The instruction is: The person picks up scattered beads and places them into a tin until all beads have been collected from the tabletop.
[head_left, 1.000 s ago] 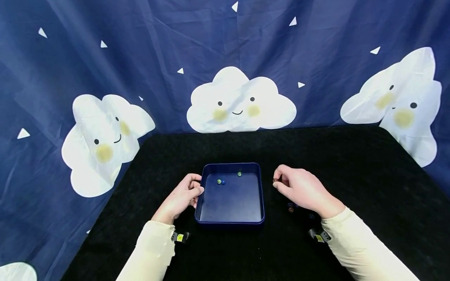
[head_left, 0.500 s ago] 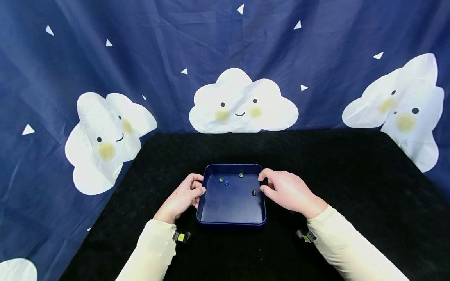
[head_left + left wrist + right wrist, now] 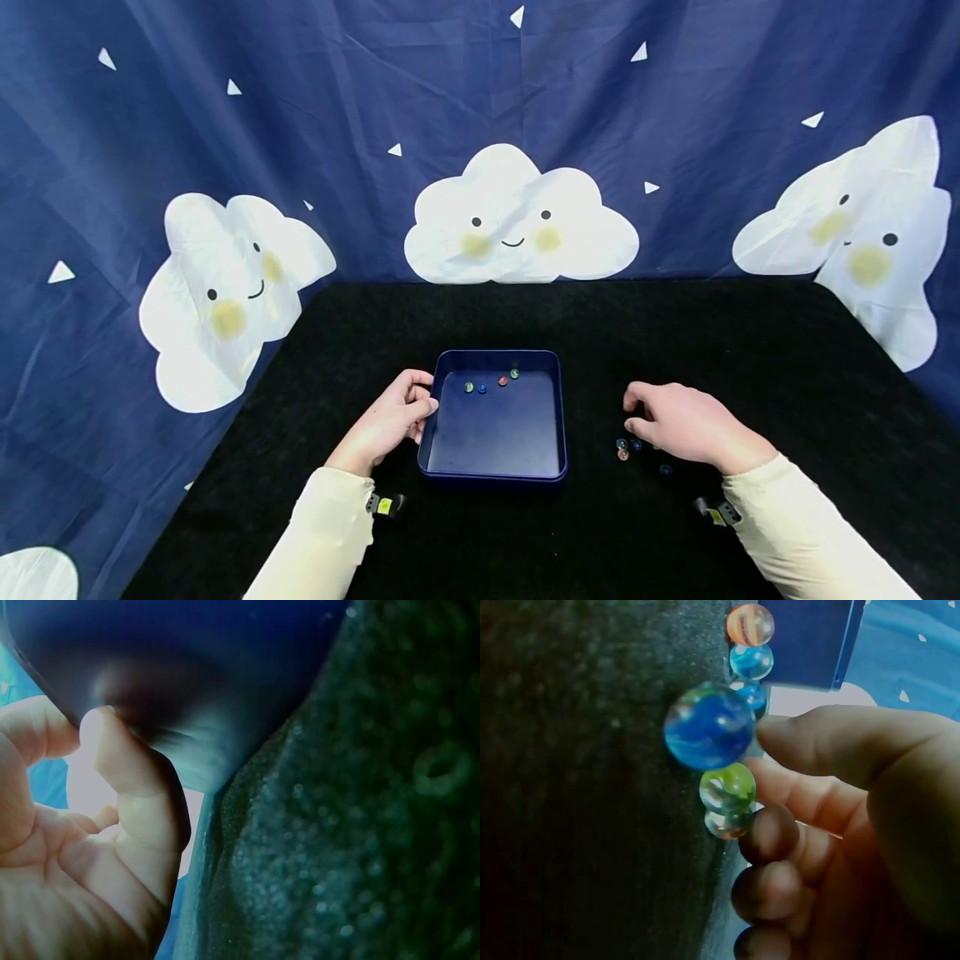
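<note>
In the head view my left hand [image 3: 385,417] grips the left wall of a square navy tray [image 3: 491,478], its thumb at the rim. The left wrist view shows thumb and fingers at the tray's wall [image 3: 225,697]. Inside the tray, toward the back, lie a red marble [image 3: 502,381], a blue marble [image 3: 482,388] and green marbles [image 3: 468,387]. Right of the tray, my right hand [image 3: 693,422] is over loose marbles with nothing held, thumb and forefinger apart. Its wrist view shows a large-looking blue marble [image 3: 709,727], a yellow-green marble [image 3: 729,787] and an orange-striped marble [image 3: 751,625] by the fingers.
A black cloth [image 3: 495,542] covers the table. One blue marble [image 3: 666,470] lies apart, nearer the right sleeve. Behind the table hangs a blue curtain [image 3: 360,67] with white clouds.
My right hand carried a reddish marble leftward and let it go in the tray, where it rolled toward the back. The hand then moved back right, over the loose marbles. The left hand stayed put.
</note>
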Motion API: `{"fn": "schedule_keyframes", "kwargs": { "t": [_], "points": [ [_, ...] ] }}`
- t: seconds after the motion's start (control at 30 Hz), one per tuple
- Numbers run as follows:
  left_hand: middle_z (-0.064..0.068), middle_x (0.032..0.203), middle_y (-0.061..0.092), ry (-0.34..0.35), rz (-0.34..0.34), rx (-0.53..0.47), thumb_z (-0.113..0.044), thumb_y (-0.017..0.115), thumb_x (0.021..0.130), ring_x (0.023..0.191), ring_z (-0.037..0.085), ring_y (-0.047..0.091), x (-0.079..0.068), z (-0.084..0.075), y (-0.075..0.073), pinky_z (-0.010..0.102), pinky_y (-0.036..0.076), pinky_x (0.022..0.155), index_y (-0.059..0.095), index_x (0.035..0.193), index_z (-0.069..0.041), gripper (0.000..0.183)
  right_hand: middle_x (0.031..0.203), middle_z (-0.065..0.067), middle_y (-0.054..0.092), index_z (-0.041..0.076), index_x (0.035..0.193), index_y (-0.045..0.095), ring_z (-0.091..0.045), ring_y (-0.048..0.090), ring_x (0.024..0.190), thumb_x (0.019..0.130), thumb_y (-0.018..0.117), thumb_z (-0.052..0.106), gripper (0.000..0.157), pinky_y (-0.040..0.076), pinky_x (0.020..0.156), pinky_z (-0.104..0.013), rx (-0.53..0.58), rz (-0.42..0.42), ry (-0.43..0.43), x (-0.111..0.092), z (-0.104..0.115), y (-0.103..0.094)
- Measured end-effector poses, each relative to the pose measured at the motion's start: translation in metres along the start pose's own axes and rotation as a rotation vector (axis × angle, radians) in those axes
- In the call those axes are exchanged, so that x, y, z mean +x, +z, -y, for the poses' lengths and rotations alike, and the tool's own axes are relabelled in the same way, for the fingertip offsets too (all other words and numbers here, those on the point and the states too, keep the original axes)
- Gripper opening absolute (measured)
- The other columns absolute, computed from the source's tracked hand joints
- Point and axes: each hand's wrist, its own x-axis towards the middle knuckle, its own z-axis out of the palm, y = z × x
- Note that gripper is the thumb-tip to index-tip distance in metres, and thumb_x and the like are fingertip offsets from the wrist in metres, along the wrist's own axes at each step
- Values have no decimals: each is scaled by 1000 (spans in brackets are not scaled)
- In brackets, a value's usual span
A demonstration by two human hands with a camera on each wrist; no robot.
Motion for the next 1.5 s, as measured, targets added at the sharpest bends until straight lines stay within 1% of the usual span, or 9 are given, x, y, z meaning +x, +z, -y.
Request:
{"fn": "schedule_keyframes", "kwargs": {
  "t": [0.2,0.4,0.5,0.73,0.83,0.9,1.1,1.33,1.5],
  "points": [
    [11,93,54,-1,0,-12,-3,60,93,65,19,50,0,1,0,29,50,53,46,132,-3,41,67,14,53,27,90,59,-7,48,58,89,71,22,13,40,57,-32,22,85,29,-5,-7,2],
    [10,93,55,12,2,-7,-4,60,94,64,19,50,0,0,1,29,49,52,46,131,-3,40,66,12,49,29,84,57,-8,45,57,84,74,22,18,37,55,-31,34,105,31,-9,-14,1],
    [11,92,55,13,2,-8,-4,60,94,64,19,50,1,0,0,28,49,52,46,131,-3,39,66,13,50,29,82,57,-8,45,58,84,75,26,19,37,55,-31,19,110,46,-9,-15,0],
    [10,92,55,13,10,-22,-4,59,94,63,18,51,2,1,1,28,49,52,46,131,-1,39,67,6,51,24,74,57,-13,46,58,87,73,44,28,36,52,-33,-51,172,149,-9,-18,-1],
    [11,92,55,16,10,-23,-4,60,94,64,19,51,2,0,1,28,49,52,47,130,-2,38,65,6,50,23,70,57,-13,45,57,89,70,46,32,35,52,-33,-62,189,156,-8,-19,-1],
    [11,92,56,18,10,-20,-4,60,95,64,19,51,2,0,1,28,49,52,47,130,-2,38,65,6,50,24,70,59,-13,46,56,90,70,44,31,35,52,-33,-52,187,149,-8,-19,0],
    [11,92,55,7,5,-4,-4,60,95,64,19,51,0,1,0,29,49,53,46,131,-2,39,66,9,51,28,75,61,-10,47,57,89,74,37,22,38,53,-32,9,133,86,-8,-17,-2],
    [10,92,55,8,5,-7,-4,59,95,64,19,50,1,1,0,28,49,53,46,131,-2,38,63,15,46,33,80,60,-3,44,56,89,75,26,19,37,55,-28,60,4,-47,-5,-6,-3],
    [9,91,55,12,4,-15,-4,58,95,63,18,51,1,0,1,27,49,52,46,130,-2,37,63,18,46,33,85,62,-1,44,57,91,73,21,17,39,57,-27,88,-73,-103,1,1,0]
  ]
}}
